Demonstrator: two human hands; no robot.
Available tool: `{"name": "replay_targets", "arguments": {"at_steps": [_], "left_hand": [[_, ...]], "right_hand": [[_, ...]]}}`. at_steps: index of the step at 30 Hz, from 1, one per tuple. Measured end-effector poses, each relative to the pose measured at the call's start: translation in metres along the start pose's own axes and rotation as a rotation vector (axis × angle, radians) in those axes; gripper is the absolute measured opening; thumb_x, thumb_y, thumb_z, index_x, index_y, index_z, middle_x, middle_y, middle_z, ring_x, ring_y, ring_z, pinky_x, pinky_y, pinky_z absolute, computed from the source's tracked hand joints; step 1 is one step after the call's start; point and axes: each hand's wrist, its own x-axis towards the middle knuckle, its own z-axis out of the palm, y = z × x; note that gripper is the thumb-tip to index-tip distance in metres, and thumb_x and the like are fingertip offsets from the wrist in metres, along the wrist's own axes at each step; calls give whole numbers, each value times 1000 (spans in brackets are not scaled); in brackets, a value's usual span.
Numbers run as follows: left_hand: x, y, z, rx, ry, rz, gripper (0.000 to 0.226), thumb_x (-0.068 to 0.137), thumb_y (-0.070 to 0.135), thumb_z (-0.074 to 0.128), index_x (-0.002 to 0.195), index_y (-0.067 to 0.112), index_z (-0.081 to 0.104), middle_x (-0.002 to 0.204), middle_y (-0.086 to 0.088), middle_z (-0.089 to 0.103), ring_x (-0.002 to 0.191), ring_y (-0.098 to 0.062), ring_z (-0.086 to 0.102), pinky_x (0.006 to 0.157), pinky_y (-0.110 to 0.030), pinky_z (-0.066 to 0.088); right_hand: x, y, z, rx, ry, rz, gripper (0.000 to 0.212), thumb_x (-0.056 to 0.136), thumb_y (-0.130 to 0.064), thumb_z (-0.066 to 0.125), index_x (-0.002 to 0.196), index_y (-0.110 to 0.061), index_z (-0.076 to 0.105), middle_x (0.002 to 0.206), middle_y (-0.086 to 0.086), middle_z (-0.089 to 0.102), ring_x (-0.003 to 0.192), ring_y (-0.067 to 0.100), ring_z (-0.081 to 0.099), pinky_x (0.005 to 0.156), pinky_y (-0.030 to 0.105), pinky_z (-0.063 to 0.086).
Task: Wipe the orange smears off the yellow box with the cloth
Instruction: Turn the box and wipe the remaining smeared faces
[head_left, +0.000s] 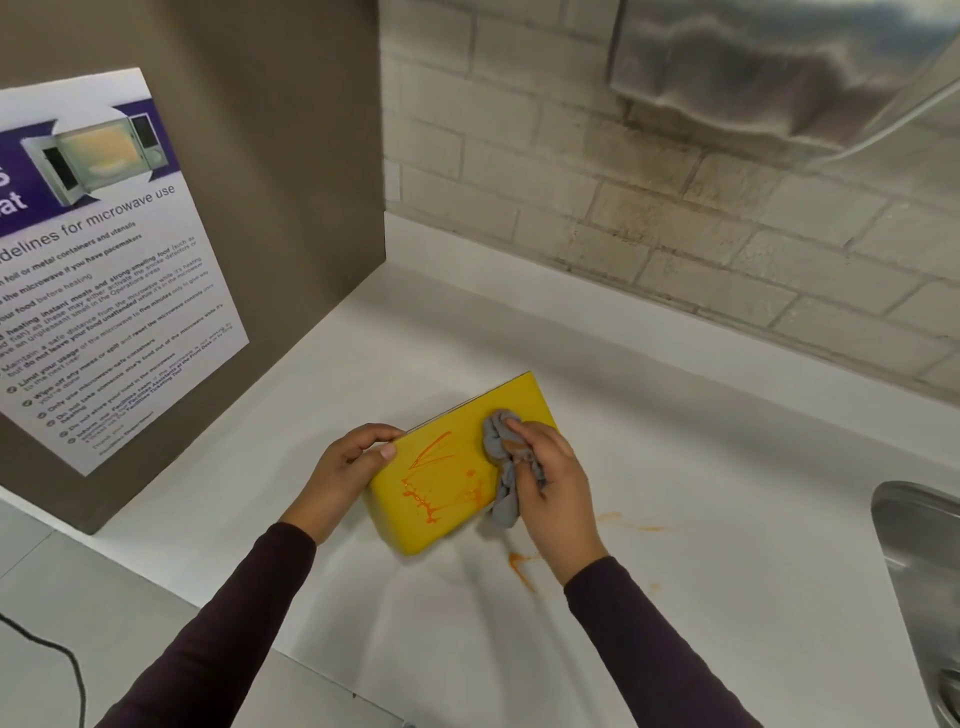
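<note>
A yellow box (457, 415) lies flat on the white counter, long side running from near left to far right. Orange smears (436, 483) streak the near half of its top face. My left hand (348, 467) grips the box's left edge, thumb on top. My right hand (550, 478) holds a crumpled grey cloth (501, 452) pressed on the box's right side, with the cloth's tail hanging off the near edge.
Orange smears (524, 564) also mark the white counter (727, 519) near my right wrist. A brown panel with a microwave notice (104, 270) stands at the left. A steel sink (924, 561) sits at the right edge. A tiled wall is behind.
</note>
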Motion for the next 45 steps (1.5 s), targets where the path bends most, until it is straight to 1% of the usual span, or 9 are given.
{"name": "replay_targets", "arguments": {"at_steps": [8, 12, 16, 20, 25, 29, 34, 39, 45], "left_hand": [[0, -2, 1, -10, 11, -12, 45, 60, 55, 51, 91, 25, 64, 95, 3, 64, 89, -10, 58, 75, -21, 44], [1, -2, 0, -5, 8, -5, 47, 61, 55, 51, 93, 24, 64, 96, 3, 63, 90, -9, 57, 77, -21, 42], [0, -2, 1, -9, 28, -3, 44, 62, 53, 53, 92, 23, 64, 96, 4, 63, 88, -6, 58, 75, -16, 43], [1, -3, 1, -42, 35, -12, 28, 70, 38, 55, 92, 22, 63, 95, 1, 63, 88, -11, 58, 75, -20, 45], [0, -3, 1, -31, 17, 0, 44, 64, 48, 56, 95, 19, 64, 99, 1, 63, 91, -10, 57, 77, -21, 44], [1, -1, 3, -35, 38, -7, 30, 74, 31, 51, 96, 16, 63, 99, -1, 61, 91, -11, 56, 77, -22, 43], [2, -3, 3, -49, 41, -6, 28, 74, 30, 52, 96, 17, 63, 99, -1, 62, 92, -12, 58, 78, -19, 46], [0, -3, 1, -42, 0, -17, 43, 65, 48, 58, 96, 20, 63, 101, 3, 62, 93, -9, 57, 78, -19, 44], [0, -5, 4, -62, 36, -21, 32, 74, 29, 53, 101, 14, 63, 106, -5, 61, 99, -17, 57, 85, -26, 45]], "right_hand": [[-12, -16, 24, 29, -117, -74, 38, 86, -4, 46, 122, -13, 56, 121, -4, 51, 111, 0, 47, 95, 7, 36], [2, -2, 9, 24, 7, 1, 38, 86, 9, 49, 119, -7, 58, 122, 1, 55, 111, 9, 51, 96, 7, 35], [11, -12, 17, 30, -16, -27, 41, 87, 9, 48, 123, -11, 57, 121, -5, 53, 110, -14, 44, 94, 2, 32], [2, -19, 26, 68, -168, -119, 40, 85, 6, 46, 117, -12, 61, 116, -9, 54, 109, -14, 45, 93, 4, 34], [1, -8, 9, 28, -155, -114, 48, 74, 9, 42, 111, -12, 66, 112, -19, 52, 106, -20, 43, 91, 2, 33], [11, -15, 16, -5, -97, -80, 48, 77, 15, 46, 113, -10, 64, 112, -8, 55, 105, -18, 45, 91, 0, 32], [-6, -17, 21, 4, -249, -143, 48, 80, 9, 46, 117, -18, 62, 117, -13, 54, 110, -4, 48, 94, 5, 35], [-3, -5, 7, 13, -124, -53, 49, 78, 18, 48, 113, -13, 64, 113, -19, 52, 107, -19, 44, 92, 1, 33], [-3, -26, 26, 36, -203, -133, 44, 80, 10, 49, 115, -12, 63, 114, -13, 53, 108, -14, 46, 91, 3, 36]]}}
